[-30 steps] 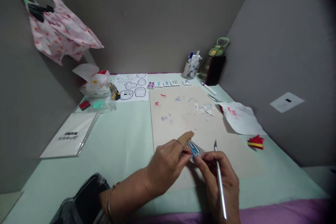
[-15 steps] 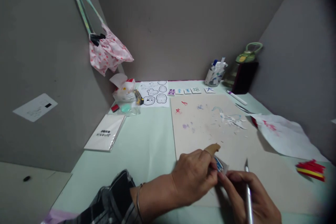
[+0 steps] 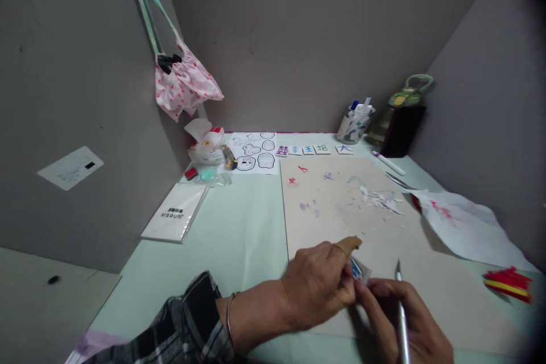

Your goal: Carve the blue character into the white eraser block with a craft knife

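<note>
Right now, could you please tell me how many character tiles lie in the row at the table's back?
5, behind the beige board, left to right: purple tile, second tile, third tile, fourth tile, and, past a gap, fifth tile. None looks hidden.

Beyond the left fingers [image 3: 346, 296] the mat [image 3: 324, 219] is passable; paper [image 3: 473, 224], seemingly curled up, obstructs rightward.
</note>
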A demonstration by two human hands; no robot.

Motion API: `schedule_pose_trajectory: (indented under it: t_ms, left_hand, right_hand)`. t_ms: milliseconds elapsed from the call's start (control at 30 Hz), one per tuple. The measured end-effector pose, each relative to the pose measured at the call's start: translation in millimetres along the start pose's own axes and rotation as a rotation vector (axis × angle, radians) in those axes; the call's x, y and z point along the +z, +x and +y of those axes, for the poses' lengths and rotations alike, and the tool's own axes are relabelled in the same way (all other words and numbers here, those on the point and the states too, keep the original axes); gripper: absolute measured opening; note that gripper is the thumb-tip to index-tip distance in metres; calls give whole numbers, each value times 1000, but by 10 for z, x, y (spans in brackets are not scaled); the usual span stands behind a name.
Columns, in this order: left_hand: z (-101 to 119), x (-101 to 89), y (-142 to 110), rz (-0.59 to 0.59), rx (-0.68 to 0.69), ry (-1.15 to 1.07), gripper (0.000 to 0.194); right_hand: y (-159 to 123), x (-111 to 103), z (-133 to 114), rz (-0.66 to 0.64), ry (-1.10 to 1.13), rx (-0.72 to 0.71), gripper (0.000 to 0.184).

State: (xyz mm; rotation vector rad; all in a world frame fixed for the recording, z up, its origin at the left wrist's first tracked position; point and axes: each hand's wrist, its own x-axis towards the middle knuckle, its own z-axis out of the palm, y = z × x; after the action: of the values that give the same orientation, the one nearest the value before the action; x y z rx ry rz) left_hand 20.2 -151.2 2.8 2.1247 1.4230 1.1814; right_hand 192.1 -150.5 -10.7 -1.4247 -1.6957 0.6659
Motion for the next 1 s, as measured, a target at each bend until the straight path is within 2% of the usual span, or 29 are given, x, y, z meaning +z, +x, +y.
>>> schedule_pose_trajectory:
  t_ms: [367,467,567,667,733,1000]
  left_hand:
    - [28,-2,9,114,-58,-201,63]
    - [23,-15,7,127,-66,-254,60]
    - [0,-18,-3,131,0,-263,53]
    - [-23,-8,-13,114,39,-243,47]
    - [-27,-4,-15,110,17,-246,46]
    - [-2,-11,7,21,-47,-170,57]
  right_hand:
    - [90,3,-211,60,358,136,33]
    - [80,-5,-211,67,358,133,33]
    - [69,-17,-166,68,336,138,33]
    - [53,-24,-104,66,253,130,33]
    - [32,-21,-75,74,193,109,31]
    - [-34,30,-71,101,123,-5,26]
